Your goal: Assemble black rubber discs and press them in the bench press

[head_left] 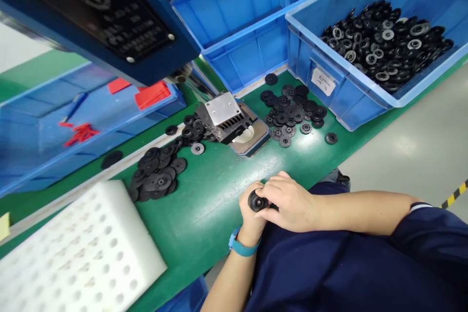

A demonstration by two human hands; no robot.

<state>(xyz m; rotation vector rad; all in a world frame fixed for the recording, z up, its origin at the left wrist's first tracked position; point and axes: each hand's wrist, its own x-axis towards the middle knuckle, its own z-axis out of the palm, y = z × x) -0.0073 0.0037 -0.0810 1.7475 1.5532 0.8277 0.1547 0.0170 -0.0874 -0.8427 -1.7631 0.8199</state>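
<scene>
Both my hands meet at the near edge of the green table (212, 204). My left hand (252, 219), with a blue wristband, is closed around a small black round part (257, 201). My right hand (288, 202) lies over it, its fingers pinched on the same black part. A heap of black discs (157, 173) lies on the table to the left of my hands. Another scatter of black discs (292, 109) lies further back to the right. Between the two heaps stands a small metal fixture (228, 117) on a plate.
A blue machine head (98, 14) hangs over the table at the upper left. A blue bin of black discs (383, 44) stands at the right, another blue bin (248, 14) behind the fixture. A white foam tray with holes (76, 253) lies at the near left, a blue tray with red pieces (80, 126) behind it.
</scene>
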